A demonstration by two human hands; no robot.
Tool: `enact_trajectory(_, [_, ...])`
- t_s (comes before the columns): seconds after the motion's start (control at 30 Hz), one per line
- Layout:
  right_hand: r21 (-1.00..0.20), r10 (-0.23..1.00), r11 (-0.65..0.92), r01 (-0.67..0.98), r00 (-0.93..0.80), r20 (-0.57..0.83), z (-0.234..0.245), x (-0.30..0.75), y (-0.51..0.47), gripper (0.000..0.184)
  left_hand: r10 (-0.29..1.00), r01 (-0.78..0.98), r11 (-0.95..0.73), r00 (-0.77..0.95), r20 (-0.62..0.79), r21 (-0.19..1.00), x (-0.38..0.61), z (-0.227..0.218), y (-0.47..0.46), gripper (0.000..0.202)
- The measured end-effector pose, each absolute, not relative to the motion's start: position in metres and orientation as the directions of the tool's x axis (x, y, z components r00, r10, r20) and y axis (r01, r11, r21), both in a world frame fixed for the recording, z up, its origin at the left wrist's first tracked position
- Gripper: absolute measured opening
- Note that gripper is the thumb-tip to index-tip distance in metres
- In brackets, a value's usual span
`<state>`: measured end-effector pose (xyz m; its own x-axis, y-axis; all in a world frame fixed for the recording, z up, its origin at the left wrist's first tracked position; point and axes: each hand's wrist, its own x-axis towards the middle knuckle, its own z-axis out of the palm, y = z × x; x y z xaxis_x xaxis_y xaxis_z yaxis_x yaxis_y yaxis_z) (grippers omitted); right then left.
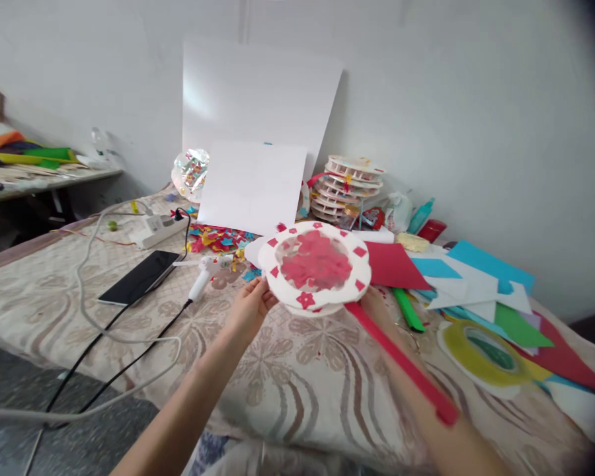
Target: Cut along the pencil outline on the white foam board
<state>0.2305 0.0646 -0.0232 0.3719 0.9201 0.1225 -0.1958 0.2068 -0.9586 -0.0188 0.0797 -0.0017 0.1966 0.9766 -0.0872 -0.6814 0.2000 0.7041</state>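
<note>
A white scalloped hand drum [282, 291] with red shapes round its rim and red pieces behind a clear window is held up over the table. From its lower right a long red handle [401, 363] slants toward me. My left hand [255, 303] grips the drum's left edge, thumb and fingers closed on it. My right hand [374, 305] is at the lower right edge by the handle's base, its fingers mostly hidden behind the drum. Left of it, a white glue gun [203, 281] lies on the patterned cloth, near scattered coloured foam pieces [215, 239].
A black phone [139, 277] and a power strip [158, 231] with cables lie to the left. White boards [252, 185] lean at the back beside stacked white frames [350, 185]. Coloured sheets [490, 264] and a yellow tape roll [486, 357] cover the right side.
</note>
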Motion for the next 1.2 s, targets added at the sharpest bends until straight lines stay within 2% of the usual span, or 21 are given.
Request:
enact_trajectory(0.1, [-0.945, 0.96, 0.196, -0.261, 0.247, 0.131, -0.019, 0.213, 0.057, 0.028, 0.979, -0.733, 0.192, 0.192, -0.072, 0.652, 0.006, 0.001, 0.074, 0.023])
enact_trajectory(0.23, [-0.908, 0.976, 0.216, -0.358, 0.102, 0.191, -0.006, 0.185, 0.045, 0.048, 0.983, -0.782, 0.168, 0.179, -0.042, 0.601, 0.039, 0.004, 0.065, 0.025])
enact_trajectory(0.3, [-0.868, 0.968, 0.251, -0.429, 0.092, 0.235, -0.001, 0.175, 0.043, 0.054, 0.985, -0.791, 0.15, 0.17, -0.021, 0.593, 0.052, 0.005, 0.061, 0.028])
enact_trajectory(0.4, [-0.828, 0.958, 0.278, -0.486, 0.204, 0.201, 0.002, 0.174, 0.047, 0.049, 0.982, -0.781, 0.144, 0.189, 0.01, 0.608, 0.063, 0.007, 0.056, 0.035])
enact_trajectory(0.53, [-0.818, 0.956, 0.229, -0.528, 0.28, 0.087, 0.014, 0.198, 0.056, 0.032, 0.944, -0.682, 0.25, 0.331, -0.015, 0.687, 0.055, 0.0, 0.051, 0.043])
enact_trajectory(0.67, [-0.818, 0.954, 0.235, -0.524, 0.285, 0.092, 0.039, 0.244, 0.06, 0.028, 0.929, -0.599, 0.318, 0.353, -0.114, 0.735, 0.02, -0.014, 0.057, 0.035])
enact_trajectory(0.87, [-0.93, 0.971, 0.128, -0.345, 0.236, 0.046, 0.066, 0.295, 0.062, 0.034, 0.96, -0.611, 0.26, 0.247, -0.133, 0.748, -0.023, 0.002, 0.09, 0.017])
enact_trajectory(1.03, [-0.992, 1.0, -0.018, -0.126, -0.025, -0.015, 0.072, 0.282, 0.061, 0.034, 0.93, -0.532, 0.315, 0.337, -0.145, 0.786, -0.022, 0.031, 0.105, 0.027])
enact_trajectory(1.13, [-0.994, 0.996, -0.037, -0.103, -0.079, -0.029, 0.077, 0.266, 0.064, 0.037, 0.908, -0.469, 0.344, 0.388, -0.16, 0.814, -0.023, 0.043, 0.105, 0.02])
enact_trajectory(1.2, [-1.0, 0.991, 0.008, 0.01, -0.134, 0.006, 0.08, 0.263, 0.067, 0.044, 0.909, -0.449, 0.344, 0.381, -0.172, 0.825, -0.03, 0.047, 0.105, 0.018])
